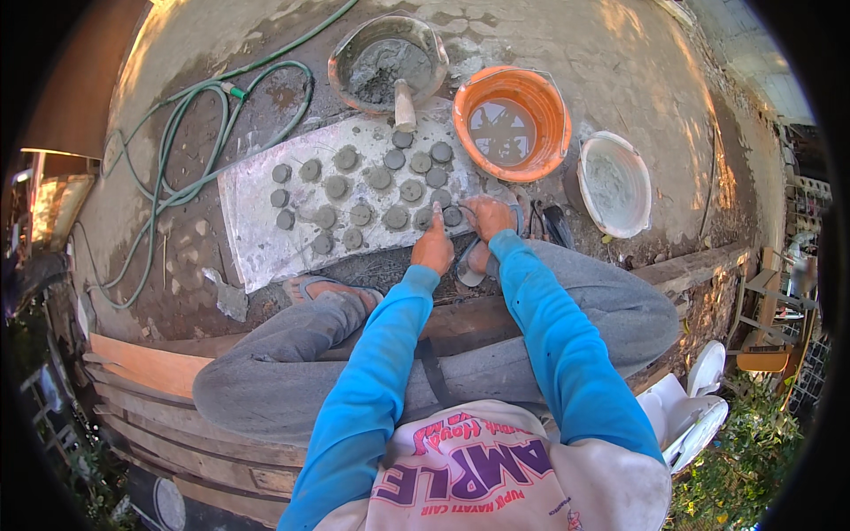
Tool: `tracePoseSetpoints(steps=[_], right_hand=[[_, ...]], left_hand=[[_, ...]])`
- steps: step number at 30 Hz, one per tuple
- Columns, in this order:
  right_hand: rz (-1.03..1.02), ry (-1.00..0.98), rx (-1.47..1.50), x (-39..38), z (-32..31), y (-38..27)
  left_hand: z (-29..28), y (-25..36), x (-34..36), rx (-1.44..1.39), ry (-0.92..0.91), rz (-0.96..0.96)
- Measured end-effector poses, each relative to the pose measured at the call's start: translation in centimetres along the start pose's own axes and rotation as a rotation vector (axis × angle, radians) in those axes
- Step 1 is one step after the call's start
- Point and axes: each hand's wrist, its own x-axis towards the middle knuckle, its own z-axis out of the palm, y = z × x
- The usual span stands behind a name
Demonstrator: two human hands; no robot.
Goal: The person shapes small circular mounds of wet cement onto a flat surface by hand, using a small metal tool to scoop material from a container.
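Observation:
My left hand (433, 247) is at the near right edge of a pale, cement-stained board (252, 239). Its index finger points forward between small grey cement discs, with the other fingers curled in; anything held there is too small to make out. Just right of it, my right hand (490, 218) has its fingers drawn together beside a dark cement disc (452, 216). What they grip, if anything, is hidden. Several more discs, such as a lighter cement disc (396, 217), are spread over the board, and thin wire-like lines show at some of them.
Beyond the board stand a bucket of wet cement (332, 75) with a trowel handle (405, 108) leaning out, and an orange bucket (558, 133) of murky water. Farther right is a white bucket (639, 190) of grey powder. A green hose (168, 159) lies coiled at left.

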Motion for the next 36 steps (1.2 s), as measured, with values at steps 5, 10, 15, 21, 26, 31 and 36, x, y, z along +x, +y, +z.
tracePoseSetpoints(steps=[5,10,15,21,26,31,36], right_hand=[[0.006,0.043,0.033,-0.3,0.8,0.1],[0.063,-0.005,0.042,-0.5,-0.1,-1.1],[0.069,0.016,0.075,-0.8,0.7,-0.5],[0.137,-0.041,0.074,-0.6,1.1,-0.9],[0.12,-0.043,0.069,-0.6,0.6,-1.4],[0.112,-0.035,0.068,-0.8,0.7,-1.2],[0.064,0.015,0.036,-0.8,1.2,-1.3]], left_hand=[[0.6,-0.1,0.6,0.037,-0.004,0.006],[1.3,-0.6,1.0,0.096,0.031,0.011],[1.1,0.2,1.1,0.139,0.043,0.008],[1.0,0.3,1.7,0.143,0.047,-0.009],[1.4,0.2,1.8,0.146,0.048,-0.027],[1.5,0.3,1.5,0.132,0.062,-0.018],[2.0,-0.2,1.7,0.13,0.059,-0.016]])
